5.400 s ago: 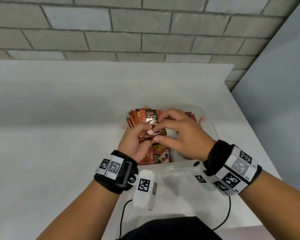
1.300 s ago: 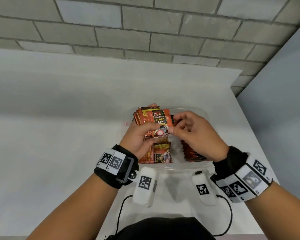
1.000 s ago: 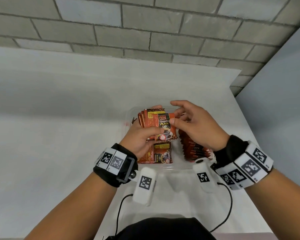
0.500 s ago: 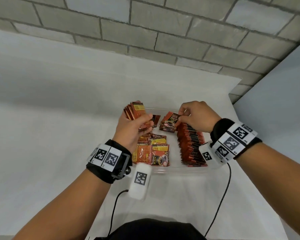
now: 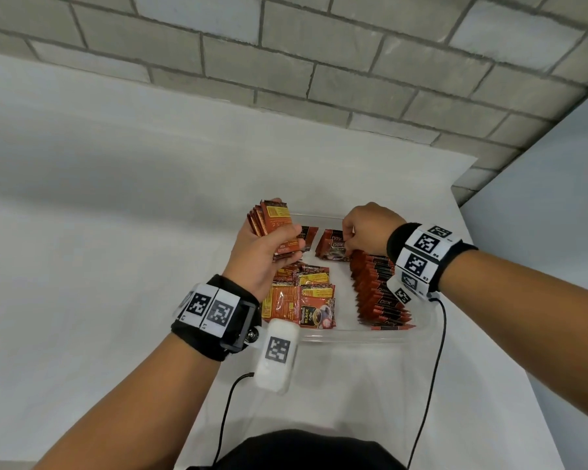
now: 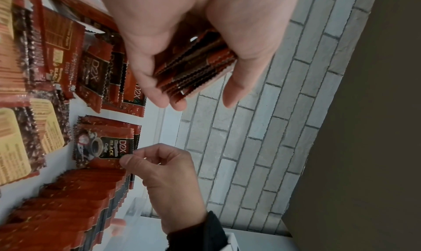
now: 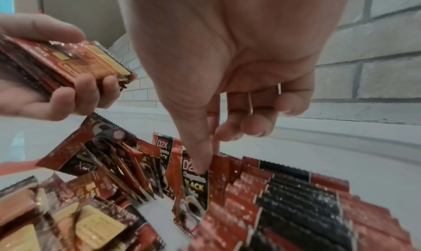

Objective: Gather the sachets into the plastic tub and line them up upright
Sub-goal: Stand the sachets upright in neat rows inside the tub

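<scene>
The right hand [image 5: 370, 232] reaches down into the far end of the clear plastic tub [image 5: 360, 335], its grip a pinch: thumb and forefinger clamp the top edge of one upright sachet [image 7: 196, 186], printed with "D2X" and "BLACK", while the other fingers [image 7: 250, 127] curl loosely above it. That sachet stands at the far end of the row of upright sachets [image 5: 377, 290], a tight red and black file running along the tub's right side toward the person.

The left hand [image 5: 262, 256] hovers above the tub's far left corner, its grip wrapped round a stack of sachets [image 5: 272, 225], thumb across the front and fingers behind; the wrist view shows their crimped ends fanned out between thumb and fingers [image 6: 196, 66].

Below that hand, loose sachets [image 5: 302, 300] lie flat and overlapping in the left half of the tub, some showing yellow panels. A few more lean near the far wall, between the two hands.

The tub rests on a white surface [image 5: 99, 266] before a grey brick wall [image 5: 286, 56]. Both wrists wear black bands with square-coded tags.
</scene>
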`<state>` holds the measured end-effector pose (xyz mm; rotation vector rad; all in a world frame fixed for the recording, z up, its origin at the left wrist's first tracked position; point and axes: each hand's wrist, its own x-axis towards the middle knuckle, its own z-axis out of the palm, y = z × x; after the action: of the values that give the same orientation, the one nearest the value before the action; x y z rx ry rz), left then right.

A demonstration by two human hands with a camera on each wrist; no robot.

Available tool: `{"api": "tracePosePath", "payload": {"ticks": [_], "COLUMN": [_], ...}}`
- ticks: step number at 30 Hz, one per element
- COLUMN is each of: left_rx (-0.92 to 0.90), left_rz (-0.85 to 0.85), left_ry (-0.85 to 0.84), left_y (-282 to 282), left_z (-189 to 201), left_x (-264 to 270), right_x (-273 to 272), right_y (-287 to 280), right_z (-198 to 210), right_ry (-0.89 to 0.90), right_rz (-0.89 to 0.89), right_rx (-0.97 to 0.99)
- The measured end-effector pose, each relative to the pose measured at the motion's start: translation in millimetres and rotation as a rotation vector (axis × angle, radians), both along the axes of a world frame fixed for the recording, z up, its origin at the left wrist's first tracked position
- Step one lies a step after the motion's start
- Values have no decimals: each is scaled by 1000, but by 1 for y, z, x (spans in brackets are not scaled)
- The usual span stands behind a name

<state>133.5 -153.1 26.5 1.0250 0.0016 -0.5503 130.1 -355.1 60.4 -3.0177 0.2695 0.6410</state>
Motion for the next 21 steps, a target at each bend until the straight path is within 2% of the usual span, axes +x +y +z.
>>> {"api": "tracePosePath", "payload": {"ticks": [21], "left_rx": [-11], "left_rz": [-14], "left_ry": [6], "left_y": [1], "left_z": [1], "left_x": [-1], "right_x": [-4], "right_y": [6], "right_z": [-4], "right_ry": [-55], "right_rz": [31], "right_rx": [-94]}}
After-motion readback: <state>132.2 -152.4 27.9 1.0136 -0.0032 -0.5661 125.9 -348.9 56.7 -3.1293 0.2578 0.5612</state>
